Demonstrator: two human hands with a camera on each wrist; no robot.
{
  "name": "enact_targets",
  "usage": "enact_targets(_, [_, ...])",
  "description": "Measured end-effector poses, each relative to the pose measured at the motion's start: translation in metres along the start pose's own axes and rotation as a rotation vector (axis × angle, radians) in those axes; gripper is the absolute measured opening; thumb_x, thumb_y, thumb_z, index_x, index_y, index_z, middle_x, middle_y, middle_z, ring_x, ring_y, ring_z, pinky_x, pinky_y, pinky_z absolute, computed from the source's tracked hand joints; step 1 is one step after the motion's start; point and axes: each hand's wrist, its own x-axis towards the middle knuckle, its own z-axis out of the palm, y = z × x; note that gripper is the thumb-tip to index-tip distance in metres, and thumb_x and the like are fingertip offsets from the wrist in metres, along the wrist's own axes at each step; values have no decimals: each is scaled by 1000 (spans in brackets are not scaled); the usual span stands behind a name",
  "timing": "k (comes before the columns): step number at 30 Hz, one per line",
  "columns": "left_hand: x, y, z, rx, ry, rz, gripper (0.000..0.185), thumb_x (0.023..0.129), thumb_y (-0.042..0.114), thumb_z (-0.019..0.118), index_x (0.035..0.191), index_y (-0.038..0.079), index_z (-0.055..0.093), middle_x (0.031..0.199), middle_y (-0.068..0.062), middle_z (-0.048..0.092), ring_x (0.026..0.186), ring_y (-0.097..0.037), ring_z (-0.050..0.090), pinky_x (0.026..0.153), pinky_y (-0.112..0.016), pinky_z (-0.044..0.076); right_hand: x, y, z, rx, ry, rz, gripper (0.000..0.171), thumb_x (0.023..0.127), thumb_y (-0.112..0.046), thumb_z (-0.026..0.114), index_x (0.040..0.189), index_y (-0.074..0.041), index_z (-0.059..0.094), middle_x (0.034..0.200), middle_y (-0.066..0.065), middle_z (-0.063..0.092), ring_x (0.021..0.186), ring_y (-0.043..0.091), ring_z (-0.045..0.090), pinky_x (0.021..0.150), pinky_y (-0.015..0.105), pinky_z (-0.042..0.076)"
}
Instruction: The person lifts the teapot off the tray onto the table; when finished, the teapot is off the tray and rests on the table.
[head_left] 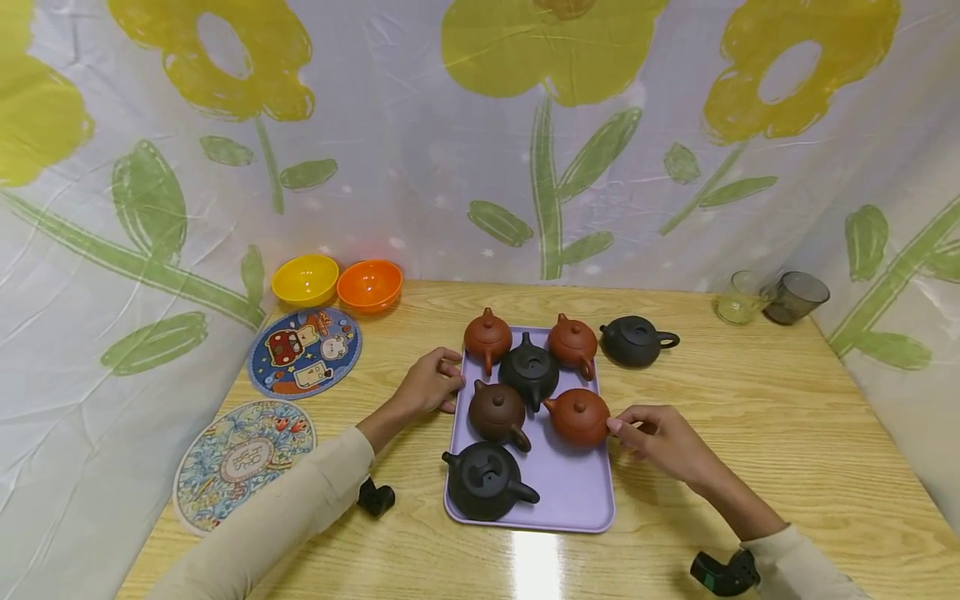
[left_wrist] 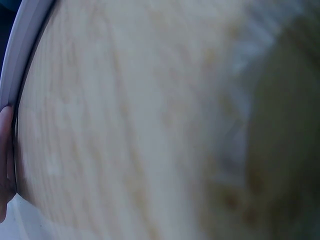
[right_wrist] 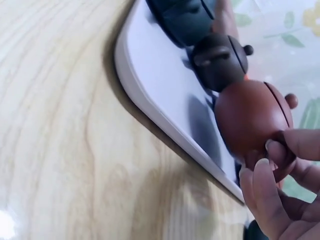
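My right hand (head_left: 660, 440) pinches the handle of a reddish-brown teapot (head_left: 580, 417) over the right side of a lilac tray (head_left: 558, 504). The right wrist view shows thumb and fingertips round that handle, the teapot's round body (right_wrist: 252, 117) beside them. Against the tray's left rim, the fingers of my left hand (head_left: 431, 383) rest from outside; the left wrist view catches only part of them at its edge. Also on the tray are a dark brown teapot (head_left: 497, 414), a black teapot (head_left: 483, 483) in front, another black teapot (head_left: 529, 372) and two reddish-brown teapots (head_left: 487, 336) (head_left: 573, 342) at the back.
A further black teapot (head_left: 633, 343) stands on the wooden table right of the tray. Two glass cups (head_left: 738, 298) (head_left: 797, 297) are at the back right. Yellow and orange bowls (head_left: 305, 282) (head_left: 370, 286) and two round patterned mats (head_left: 303, 354) (head_left: 243, 467) lie left.
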Motion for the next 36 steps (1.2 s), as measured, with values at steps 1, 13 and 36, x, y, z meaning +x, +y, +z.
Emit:
enact_targets(1, [0, 0, 0, -2, 0, 0, 39, 92, 1, 64, 130, 3, 55, 101, -12, 60, 77, -16, 63, 54, -33, 63, 0, 0, -2, 11, -9, -2, 24, 98, -24, 65, 98, -1, 73, 92, 19, 67, 72, 24, 66, 63, 36, 62])
enact_targets(13, [1, 0, 0, 5, 0, -11, 38, 93, 2, 64, 130, 4, 56, 102, -12, 59, 76, -17, 62, 54, -32, 63, 1, 0, -28, 37, -71, 11, 26, 100, -22, 62, 106, 2, 71, 96, 19, 64, 86, 21, 63, 69, 34, 61])
enact_targets(36, [0, 2, 0, -7, 5, -8, 39, 92, 1, 64, 130, 2, 55, 98, -11, 58, 75, -15, 62, 53, -33, 63, 13, 17, -75, -23, -190, -48, 25, 103, -23, 57, 106, -3, 70, 100, 15, 65, 94, 25, 62, 74, 40, 61])
